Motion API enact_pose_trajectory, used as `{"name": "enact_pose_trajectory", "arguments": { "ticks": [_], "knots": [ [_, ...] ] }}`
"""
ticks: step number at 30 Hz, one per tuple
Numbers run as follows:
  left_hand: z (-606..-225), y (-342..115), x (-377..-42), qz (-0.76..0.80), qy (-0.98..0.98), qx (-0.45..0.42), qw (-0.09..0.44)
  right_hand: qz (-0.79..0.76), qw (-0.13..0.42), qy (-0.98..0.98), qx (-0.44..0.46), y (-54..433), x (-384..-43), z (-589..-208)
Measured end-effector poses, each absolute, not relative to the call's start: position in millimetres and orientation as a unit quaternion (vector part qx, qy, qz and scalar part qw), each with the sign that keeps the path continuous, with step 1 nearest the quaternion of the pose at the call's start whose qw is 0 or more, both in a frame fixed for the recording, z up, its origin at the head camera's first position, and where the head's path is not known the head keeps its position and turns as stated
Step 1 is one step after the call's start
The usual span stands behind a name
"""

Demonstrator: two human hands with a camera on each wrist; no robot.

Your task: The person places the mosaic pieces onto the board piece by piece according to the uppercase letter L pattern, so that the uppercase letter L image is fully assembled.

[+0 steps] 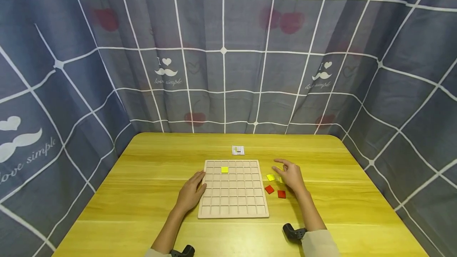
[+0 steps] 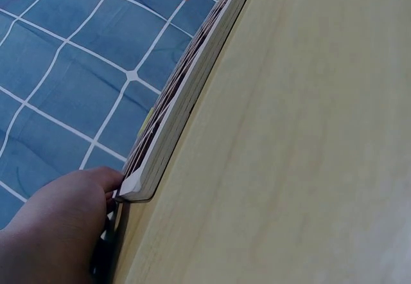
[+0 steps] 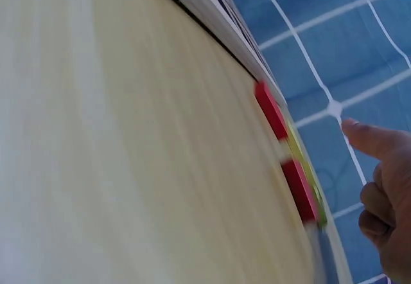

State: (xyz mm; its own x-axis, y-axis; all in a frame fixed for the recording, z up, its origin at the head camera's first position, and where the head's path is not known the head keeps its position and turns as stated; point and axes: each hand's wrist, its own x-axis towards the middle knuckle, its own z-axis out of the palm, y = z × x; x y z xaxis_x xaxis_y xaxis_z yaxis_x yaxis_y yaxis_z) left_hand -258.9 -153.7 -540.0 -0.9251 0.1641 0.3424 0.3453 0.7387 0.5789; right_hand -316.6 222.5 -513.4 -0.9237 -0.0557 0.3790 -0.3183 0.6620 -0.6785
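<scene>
A light wooden grid board [image 1: 233,200] lies on the table, with one yellow square tile [image 1: 224,169] in its top row. My left hand [image 1: 190,194] rests along the board's left edge; in the left wrist view its thumb touches the board's corner. Right of the board, my right hand [image 1: 290,177] is raised over the loose tiles with thumb and index finger spread apart and nothing between them. Below it are a yellow tile [image 1: 270,177], a second yellow one partly hidden by the hand, and two red tiles, one nearer the board [image 1: 269,189] and one farther right [image 1: 281,194].
A small white card [image 1: 238,150] with a printed grid lies behind the board. The yellow wood-grain table [image 1: 143,162] ends at a grey checked curtain [image 1: 242,70] on the back and sides. Each wrist wears a black camera mount [image 1: 294,232].
</scene>
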Motion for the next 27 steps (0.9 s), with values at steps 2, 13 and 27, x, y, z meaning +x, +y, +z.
{"name": "enact_pose_trajectory", "arguments": {
  "ticks": [2, 13, 27],
  "knots": [
    [-540, -155, -259, -0.334, -0.922, -0.138, 0.137, 0.388, 0.159, -0.904, 0.089, 230, -315, -516],
    [-539, -155, -258, -0.338, -0.92, -0.14, 0.139, 0.318, 0.137, -0.937, 0.045, 239, -309, -524],
    [-540, -154, -259, -0.338, -0.921, -0.14, 0.135, 0.383, 0.141, -0.897, 0.169, 193, -312, -520]
  ]
}}
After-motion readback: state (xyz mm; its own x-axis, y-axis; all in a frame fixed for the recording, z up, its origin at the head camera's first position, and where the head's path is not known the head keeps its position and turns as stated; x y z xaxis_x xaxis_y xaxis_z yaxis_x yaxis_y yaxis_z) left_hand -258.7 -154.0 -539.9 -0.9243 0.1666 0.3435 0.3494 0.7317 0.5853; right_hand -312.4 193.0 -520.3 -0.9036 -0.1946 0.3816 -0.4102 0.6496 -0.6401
